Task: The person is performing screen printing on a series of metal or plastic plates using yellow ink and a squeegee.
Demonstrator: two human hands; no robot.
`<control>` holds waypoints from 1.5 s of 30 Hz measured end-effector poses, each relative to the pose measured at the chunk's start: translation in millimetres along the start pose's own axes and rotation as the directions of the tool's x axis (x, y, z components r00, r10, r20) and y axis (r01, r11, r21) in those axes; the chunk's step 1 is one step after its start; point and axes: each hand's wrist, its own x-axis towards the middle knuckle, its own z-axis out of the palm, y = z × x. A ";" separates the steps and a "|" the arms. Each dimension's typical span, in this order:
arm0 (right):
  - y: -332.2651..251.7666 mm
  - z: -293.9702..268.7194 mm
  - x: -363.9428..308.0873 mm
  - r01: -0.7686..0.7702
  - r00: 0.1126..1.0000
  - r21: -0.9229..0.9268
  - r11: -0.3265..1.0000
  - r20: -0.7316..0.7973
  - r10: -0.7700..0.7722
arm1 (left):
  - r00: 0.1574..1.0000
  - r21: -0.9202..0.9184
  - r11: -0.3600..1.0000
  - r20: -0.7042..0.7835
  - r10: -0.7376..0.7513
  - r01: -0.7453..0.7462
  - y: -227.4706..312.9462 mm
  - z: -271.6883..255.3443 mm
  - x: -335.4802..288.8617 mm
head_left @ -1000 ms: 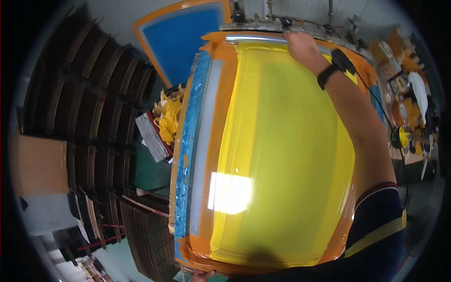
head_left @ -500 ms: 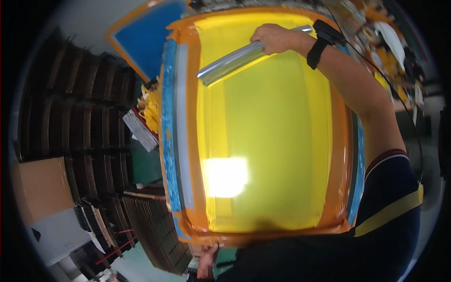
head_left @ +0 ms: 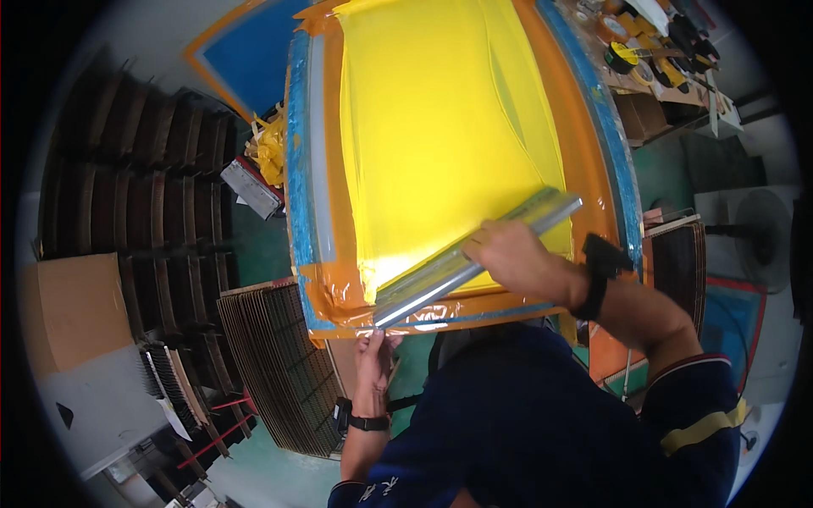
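Note:
My right hand is closed around a long silver squeegee, which lies slantwise across the near end of a printing screen. The screen's mesh is covered in bright yellow ink, with a folded-looking ridge of ink along its right side. Orange tape borders the mesh, and the screen frame is wrapped in blue. At the near left corner my left hand grips the frame's near edge, fingers partly hidden under it. The squeegee's left end is just above that hand.
Slotted dark racks line the left, with a cardboard box in front. A drying rack stands below the frame's left corner. To the far right, a bench carries an ink tub and tape rolls. A blue screen leans behind.
My right hand has drawn the squeegee from the far end of the screen to the near end. Opaque yellow now covers the mesh. My left hand stays at the near edge.

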 end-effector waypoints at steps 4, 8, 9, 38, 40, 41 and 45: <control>-28.1 7.8 -18.5 -0.088 0.992 0.006 0.996 -0.086 0.088 | 0.998 0.108 0.994 0.041 -0.040 0.035 6.6 5.8 3.2; -63.4 -3.8 -36.5 -0.177 0.978 -0.030 0.984 -0.113 0.173 | 0.954 0.802 0.517 0.257 0.153 -0.299 46.8 12.6 -40.7; -72.1 -1.1 -42.9 -0.211 0.974 0.002 0.977 -0.083 0.211 | 0.877 0.858 0.251 0.367 0.309 -0.447 69.0 33.8 -67.5; -16.8 -18.1 -131.2 -0.433 0.855 -0.211 0.876 0.211 0.474 | 0.503 0.452 -0.503 0.864 0.038 -0.737 120.4 105.6 24.7; -22.0 -3.9 -138.0 -0.419 0.885 -0.212 0.883 0.123 0.450 | 0.503 0.441 -0.514 0.864 0.023 -0.736 119.0 103.7 29.4; -21.1 0.7 -139.2 -0.409 0.905 -0.221 0.885 0.029 0.425 | 0.464 0.403 -0.548 0.886 0.031 -0.733 117.2 104.1 33.2; -1.6 6.8 -123.3 -0.390 0.919 -0.282 0.876 -0.068 0.388 | 0.387 0.326 -0.652 0.920 0.054 -0.685 125.4 120.7 57.6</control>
